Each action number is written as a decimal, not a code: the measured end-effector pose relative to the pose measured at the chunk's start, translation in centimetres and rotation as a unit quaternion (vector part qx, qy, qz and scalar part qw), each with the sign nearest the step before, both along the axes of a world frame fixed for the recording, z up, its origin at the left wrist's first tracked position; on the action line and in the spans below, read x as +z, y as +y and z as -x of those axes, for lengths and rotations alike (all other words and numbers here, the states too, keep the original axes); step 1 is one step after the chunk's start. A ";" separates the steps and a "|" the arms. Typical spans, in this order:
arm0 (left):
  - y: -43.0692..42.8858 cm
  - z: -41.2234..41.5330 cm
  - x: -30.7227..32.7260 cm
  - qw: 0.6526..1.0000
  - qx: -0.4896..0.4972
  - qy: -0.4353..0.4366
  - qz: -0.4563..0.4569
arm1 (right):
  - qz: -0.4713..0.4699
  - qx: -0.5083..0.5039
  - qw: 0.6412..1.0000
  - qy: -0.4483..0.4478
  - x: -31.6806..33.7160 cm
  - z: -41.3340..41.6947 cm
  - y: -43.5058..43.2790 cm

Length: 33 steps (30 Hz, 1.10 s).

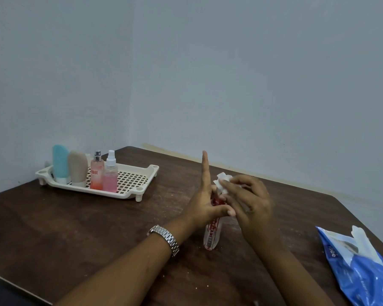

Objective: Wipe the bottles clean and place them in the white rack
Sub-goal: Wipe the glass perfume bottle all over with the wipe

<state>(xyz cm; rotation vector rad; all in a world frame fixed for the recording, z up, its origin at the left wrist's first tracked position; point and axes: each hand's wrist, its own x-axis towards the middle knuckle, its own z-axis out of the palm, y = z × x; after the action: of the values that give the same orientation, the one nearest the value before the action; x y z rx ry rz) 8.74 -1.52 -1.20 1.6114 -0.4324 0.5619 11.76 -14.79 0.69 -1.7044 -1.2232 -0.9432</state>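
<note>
A clear bottle with red print (211, 234) is held upright above the table's middle. My left hand (202, 205) holds it with the thumb curled across its front, while the index finger points straight up. My right hand (247, 200) pinches a white tissue (223, 178) against the bottle's top, which is hidden. The white rack (132, 180) stands at the back left. It holds a teal tube (60, 163), a beige tube (77, 167), an orange-pink perfume bottle (97, 172) and a pink spray bottle (110, 174).
A blue wipes pack (358, 265) lies at the table's right edge, with white sheets sticking out. The dark wooden table (75, 226) sits in a corner between two pale walls. A metal watch is on my left wrist.
</note>
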 end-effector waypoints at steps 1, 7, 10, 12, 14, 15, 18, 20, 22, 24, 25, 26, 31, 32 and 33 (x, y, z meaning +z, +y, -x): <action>-0.1 0.1 0.1 1.000 -0.005 0.001 0.011 | 0.014 -0.010 0.999 -0.032 -0.1 -0.1 -0.1; 0.0 -0.1 -0.3 0.999 0.001 0.003 0.045 | 0.079 -0.018 0.992 -0.098 -0.2 -0.3 -0.6; 0.3 -0.4 -0.7 0.999 0.002 0.016 0.031 | 0.080 0.013 0.996 -0.048 -0.1 -0.4 -0.8; 0.3 -0.5 -0.7 1.000 0.003 0.019 0.021 | 0.071 0.052 0.996 0.017 -0.1 -0.4 -0.8; 0.3 -0.7 -0.6 1.000 -0.003 0.022 0.008 | 0.060 0.087 0.990 0.097 0.1 -0.4 -0.8; 0.4 -0.8 -0.5 1.000 -0.005 0.027 0.009 | 0.057 0.100 0.984 0.136 0.1 -0.4 -0.9; 0.6 -0.7 -0.4 0.999 -0.004 0.037 0.010 | 0.040 0.110 0.970 0.213 -0.2 -0.6 -1.0; 0.7 -0.8 -0.6 0.999 0.004 0.042 -0.006 | 0.009 0.098 0.964 0.247 -0.5 -0.8 -0.9; 0.9 -1.0 -0.8 0.999 0.018 0.042 -0.026 | -0.035 0.095 0.951 0.291 -0.8 -1.1 -0.6; 1.0 -1.2 -0.9 0.998 0.022 0.041 -0.031 | -0.088 0.118 0.932 0.331 -0.8 -0.8 -0.2; 1.1 -1.3 -0.9 0.999 0.015 0.041 -0.023 | -0.115 0.135 0.923 0.340 -0.7 -0.6 0.0; 1.2 -1.3 -0.9 0.999 0.004 0.045 -0.014 | -0.140 0.153 0.917 0.340 -0.4 -0.3 0.2; 1.4 -1.5 -1.1 0.998 -0.013 0.057 0.037 | -0.142 0.175 0.913 0.341 -0.5 0.0 1.1; 1.3 -1.3 -1.0 0.998 -0.005 0.058 0.040 | -0.126 0.153 0.919 0.340 -0.8 -0.1 1.1; 1.2 -1.2 -0.9 0.997 0.004 0.057 0.042 | -0.107 0.119 0.933 0.322 -1.1 -0.3 1.0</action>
<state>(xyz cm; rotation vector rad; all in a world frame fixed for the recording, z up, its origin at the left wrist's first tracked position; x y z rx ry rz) 9.96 -0.30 -2.08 1.5563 -0.3135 0.4865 12.04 -13.79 -0.37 -1.4752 -0.8208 -0.3056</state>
